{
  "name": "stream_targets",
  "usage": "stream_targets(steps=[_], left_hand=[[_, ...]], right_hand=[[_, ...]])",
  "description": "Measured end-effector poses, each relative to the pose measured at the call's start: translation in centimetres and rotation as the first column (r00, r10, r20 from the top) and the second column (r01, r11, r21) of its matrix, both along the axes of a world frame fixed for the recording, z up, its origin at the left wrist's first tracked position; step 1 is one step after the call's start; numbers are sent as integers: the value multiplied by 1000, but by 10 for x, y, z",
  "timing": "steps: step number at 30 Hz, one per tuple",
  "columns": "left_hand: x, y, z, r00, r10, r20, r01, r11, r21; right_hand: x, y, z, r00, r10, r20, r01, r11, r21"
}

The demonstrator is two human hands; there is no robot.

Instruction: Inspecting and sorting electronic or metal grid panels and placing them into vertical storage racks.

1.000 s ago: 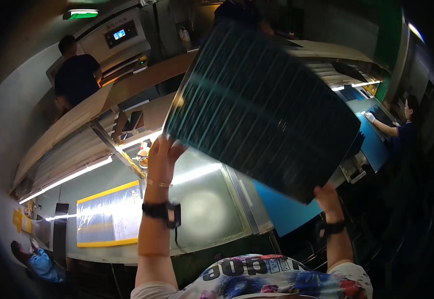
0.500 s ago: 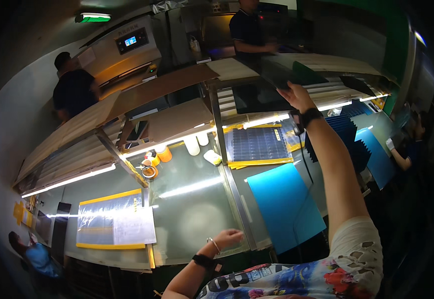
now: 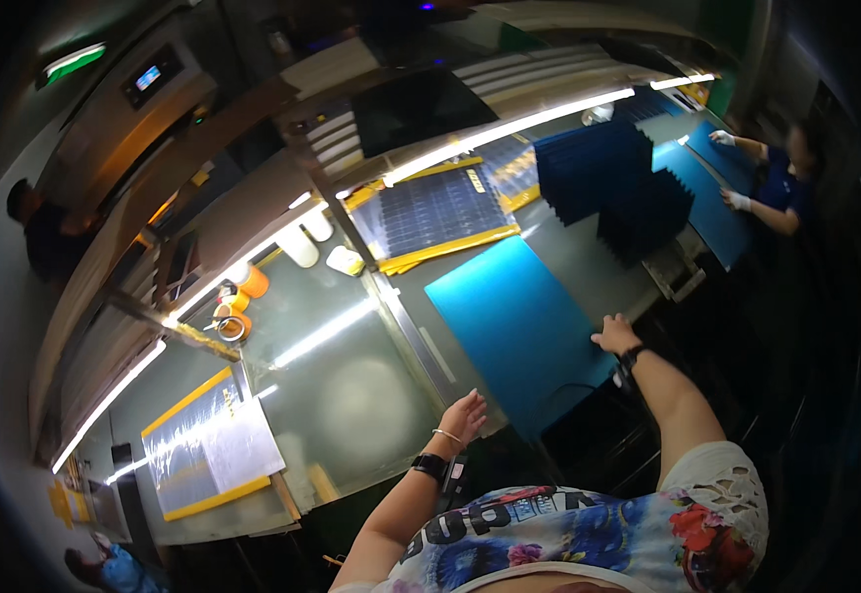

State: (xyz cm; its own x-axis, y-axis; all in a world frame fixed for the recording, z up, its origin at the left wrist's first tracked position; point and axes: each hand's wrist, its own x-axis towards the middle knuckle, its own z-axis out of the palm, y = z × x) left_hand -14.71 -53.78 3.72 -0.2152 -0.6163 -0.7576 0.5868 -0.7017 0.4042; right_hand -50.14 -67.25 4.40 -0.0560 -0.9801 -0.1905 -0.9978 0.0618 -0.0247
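Observation:
A bright blue flat sheet (image 3: 519, 326) lies on the bench in front of me, its near end by the bench's front edge. My right hand (image 3: 616, 336) is at the sheet's right edge, thumb and fingers apart; whether it touches the edge is hard to tell. Left of the sheet's near end, my left hand (image 3: 464, 417) hovers by the bench edge with its fingers stretched out and nothing in it. Beyond the blue sheet lies a yellow-edged stack of dark gridded film sheets (image 3: 435, 219).
Dark blue ridged racks (image 3: 599, 178) stand at the right; beside them a gloved co-worker (image 3: 781, 188) handles blue sheets. A lit shelf holds a dark panel (image 3: 416, 111). Orange jars (image 3: 233, 314), white bottles (image 3: 297, 245) and a yellow-edged film (image 3: 208, 450) are at the left.
My right hand has left the dark sheet on the shelf and come down to the blue sheet's right edge. My left hand's fingers have straightened. The view has turned right.

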Motion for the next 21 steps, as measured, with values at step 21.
stream_targets(steps=[21], left_hand=[[-2,-54,35,413,-247,876,845,463,-268]], right_hand=[[89,319,74,163,-71,984,566,824,-35]])
